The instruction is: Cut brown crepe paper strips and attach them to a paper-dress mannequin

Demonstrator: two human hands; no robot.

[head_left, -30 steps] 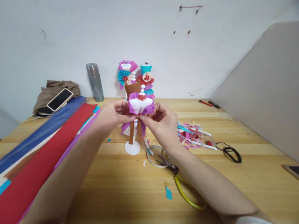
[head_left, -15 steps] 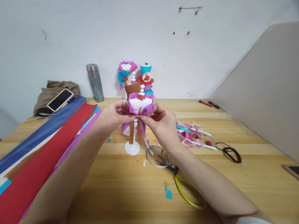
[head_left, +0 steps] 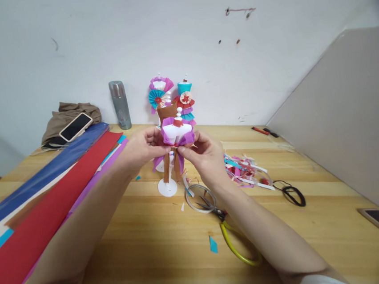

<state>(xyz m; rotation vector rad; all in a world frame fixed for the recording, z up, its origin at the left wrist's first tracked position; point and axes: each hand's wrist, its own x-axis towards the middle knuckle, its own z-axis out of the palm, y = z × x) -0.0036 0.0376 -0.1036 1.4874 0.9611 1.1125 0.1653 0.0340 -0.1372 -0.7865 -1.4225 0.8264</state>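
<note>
In front of me a small white dress-form mannequin [head_left: 177, 132] wears purple crepe paper about its top, a red piece at the neck and brown strips hanging below. My left hand [head_left: 148, 147] pinches its waist from the left, and my right hand [head_left: 205, 153] does the same from the right, thumbs nearly meeting over a small red bit. A round white base [head_left: 167, 187] shows beneath. Behind it stand other dressed mannequins: one with a blue paper rosette [head_left: 157, 98], one with a turquoise top [head_left: 184, 88] and one partly hidden in brown paper [head_left: 167, 112].
Yellow-handled scissors [head_left: 234, 245] and a tape roll [head_left: 200, 199] lie by my right forearm. Paper scraps [head_left: 242, 170] and a black cord [head_left: 294, 195] are farther right. Coloured paper sheets [head_left: 58, 203] lie left, with a phone [head_left: 76, 127] and a flask [head_left: 120, 105] behind.
Almost nothing differs. Both hands keep the same pinch on the mannequin's waist, and the whole view has shifted very slightly.
</note>
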